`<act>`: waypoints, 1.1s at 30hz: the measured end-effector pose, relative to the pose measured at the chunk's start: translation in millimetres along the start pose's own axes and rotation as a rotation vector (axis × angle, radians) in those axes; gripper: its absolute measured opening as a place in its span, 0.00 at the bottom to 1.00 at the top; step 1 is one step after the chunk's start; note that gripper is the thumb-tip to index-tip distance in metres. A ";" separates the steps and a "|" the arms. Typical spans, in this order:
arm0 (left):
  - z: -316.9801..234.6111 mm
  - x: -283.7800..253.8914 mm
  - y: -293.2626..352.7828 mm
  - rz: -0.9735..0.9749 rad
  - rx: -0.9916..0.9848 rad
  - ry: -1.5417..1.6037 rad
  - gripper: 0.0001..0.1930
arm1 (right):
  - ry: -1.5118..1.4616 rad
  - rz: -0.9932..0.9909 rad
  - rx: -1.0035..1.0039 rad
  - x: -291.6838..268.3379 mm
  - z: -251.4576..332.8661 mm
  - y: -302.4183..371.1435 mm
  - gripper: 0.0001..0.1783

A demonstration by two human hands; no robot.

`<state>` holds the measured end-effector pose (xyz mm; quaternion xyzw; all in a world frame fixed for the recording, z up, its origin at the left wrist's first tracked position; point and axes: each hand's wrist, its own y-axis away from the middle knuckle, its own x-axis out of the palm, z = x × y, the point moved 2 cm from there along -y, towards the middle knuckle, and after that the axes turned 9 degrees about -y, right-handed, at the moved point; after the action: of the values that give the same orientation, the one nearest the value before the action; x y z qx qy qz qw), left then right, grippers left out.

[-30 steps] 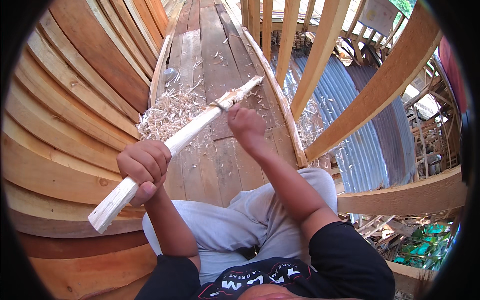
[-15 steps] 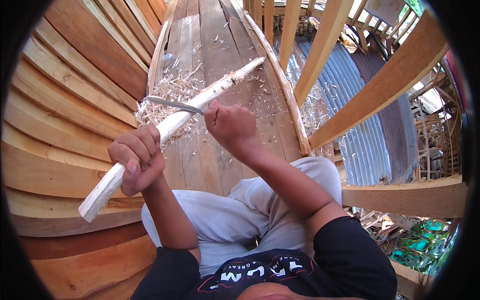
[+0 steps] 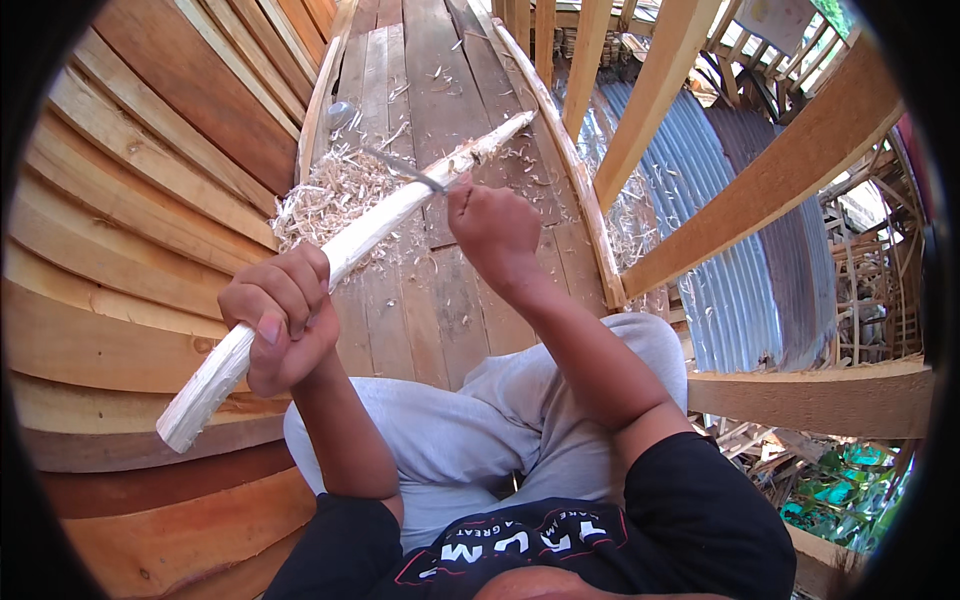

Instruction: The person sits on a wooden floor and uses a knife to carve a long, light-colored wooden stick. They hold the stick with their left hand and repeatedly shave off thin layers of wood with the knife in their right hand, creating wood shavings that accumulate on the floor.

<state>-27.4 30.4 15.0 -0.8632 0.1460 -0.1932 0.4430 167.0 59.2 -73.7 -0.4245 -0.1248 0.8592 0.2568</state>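
My left hand is wrapped round the lower part of a pale, peeled wooden pole. The pole slants up and away to the right, its narrower far end above the floorboards and its thick near end jutting out below my fist. In my closed right hand is a knife, its handle hidden by the fingers. The long, slightly blurred knife blade reaches leftward across the top of the pole, on the far half. Curled wood shavings lie heaped on the floor left of the pole.
Wooden planks form a wall close on my left. A railing of timber posts stands on the right, with corrugated metal sheets beyond it. A small clear round object rests on the floorboards by the wall.
My right hand has moved up and to the right, carrying the knife farther along the pole toward its far end. The left hand and the pole have hardly shifted.
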 end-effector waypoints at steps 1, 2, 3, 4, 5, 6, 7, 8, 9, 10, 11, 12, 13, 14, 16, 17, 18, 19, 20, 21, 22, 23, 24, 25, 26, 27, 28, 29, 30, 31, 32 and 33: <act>0.1 -0.5 1.2 -0.021 -0.002 0.007 0.16 | -0.028 0.047 -0.053 -12.2 14.3 8.1 0.29; 0.6 0.5 0.9 -0.006 0.004 0.007 0.16 | -0.093 -0.003 -0.169 -9.6 16.2 14.7 0.30; 0.2 3.0 0.7 0.014 -0.008 0.000 0.16 | -0.048 -0.053 -0.121 6.7 -8.7 7.5 0.29; 1.7 13.2 -3.5 0.045 -0.014 0.016 0.16 | 0.013 -0.123 -0.065 21.2 -52.7 -11.9 0.28; 4.5 18.9 -4.7 0.070 -0.015 0.020 0.16 | 0.065 -0.189 -0.020 27.6 -78.5 -24.0 0.27; 1.5 13.9 -3.1 0.049 -0.011 0.018 0.16 | 0.101 -0.153 0.080 25.5 -63.3 -20.2 0.27; -2.4 5.3 -1.2 0.030 -0.004 0.016 0.16 | 0.057 -0.109 0.016 14.6 -32.9 -13.6 0.27; -4.9 -2.6 1.9 0.004 -0.002 0.015 0.16 | 0.018 -0.057 -0.047 -0.3 -1.0 -1.9 0.28; -4.2 -4.6 4.9 0.007 -0.013 0.008 0.16 | -0.008 0.000 -0.098 -6.5 13.0 9.7 0.29; -3.4 -2.9 4.2 0.016 -0.021 0.013 0.17 | -0.115 -0.022 -0.225 -3.3 12.4 16.4 0.29; -2.6 0.1 0.9 0.036 -0.022 0.025 0.17 | -0.025 -0.075 -0.159 7.0 -11.5 8.6 0.28; -0.7 8.2 -1.7 0.021 -0.024 0.035 0.17 | 0.070 -0.135 -0.094 19.2 -48.2 -8.8 0.27; 0.2 11.3 -3.7 -0.002 -0.011 0.019 0.16 | 0.140 -0.188 -0.049 17.9 -47.0 -25.5 0.26; 0.8 13.1 -5.9 -0.024 0.002 0.002 0.16 | 0.170 -0.203 -0.005 19.2 -42.4 -24.6 0.24; -0.9 5.1 -0.5 -0.001 0.032 0.003 0.16 | 0.057 -0.115 -0.118 13.4 -12.6 -4.7 0.26; -1.7 4.8 0.6 -0.012 0.018 0.013 0.16 | 0.016 -0.067 -0.160 4.0 -3.0 2.6 0.26; -3.4 6.3 0.5 0.013 0.012 0.011 0.16 | -0.054 -0.118 -0.205 12.7 -13.2 2.3 0.29; -4.0 13.6 -2.7 0.051 0.005 0.032 0.16 | -0.022 -0.162 -0.143 23.4 -40.3 -1.6 0.28; -2.9 21.9 -7.1 0.095 0.011 0.055 0.16 | 0.009 -0.219 -0.086 34.8 -73.2 -11.7 0.27; -2.0 30.5 -7.7 0.084 0.019 0.041 0.16 | 0.017 -0.275 -0.043 39.1 -85.3 -24.1 0.26; -1.0 24.0 -6.8 0.077 0.028 0.038 0.16 | 0.056 -0.144 0.068 39.7 -77.3 -24.3 0.29; -0.4 20.1 -3.1 0.058 0.025 0.038 0.16 | 0.011 -0.044 0.085 35.0 -67.8 -25.7 0.30; -0.5 14.1 -3.2 0.055 0.025 0.023 0.16 | -0.031 0.057 0.102 29.9 -58.6 -27.7 0.32; -0.3 9.1 -4.3 0.056 0.024 0.017 0.17 | -0.067 0.152 0.124 24.4 -55.4 -28.6 0.34; 1.2 4.4 -2.8 0.041 0.029 0.023 0.17 | -0.143 0.267 0.138 23.2 -57.4 -28.8 0.35; 1.2 -0.2 0.1 0.024 0.017 0.032 0.17 | -0.219 0.383 0.152 22.7 -60.2 -28.7 0.36; 2.1 -3.0 -1.2 0.015 0.017 0.053 0.16 | -0.290 0.483 0.160 19.8 -61.7 -34.0 0.37; 2.6 -3.3 -2.7 0.005 0.021 0.075 0.16 | -0.362 0.465 0.093 17.6 -65.4 -38.3 0.36; 3.7 -2.3 -4.1 0.022 0.027 0.090 0.16 | -0.434 0.448 0.025 17.9 -71.2 -39.5 0.35; 5.7 -0.5 -4.9 0.039 0.034 0.104 0.16 | -0.504 0.433 -0.046 19.1 -79.4 -41.0 0.34; 5.0 -0.5 -6.1 0.058 0.041 0.105 0.16 | -0.576 0.493 -0.063 20.1 -78.9 -41.8 0.32; 4.6 0.9 -7.4 0.075 0.054 0.107 0.16 | -0.694 0.596 0.098 21.1 -82.2 -43.1 0.32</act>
<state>-23.8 37.5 18.8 -0.8331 0.1966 -0.2264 0.4647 235.9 106.5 -119.2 -0.1165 -0.0353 0.9918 -0.0388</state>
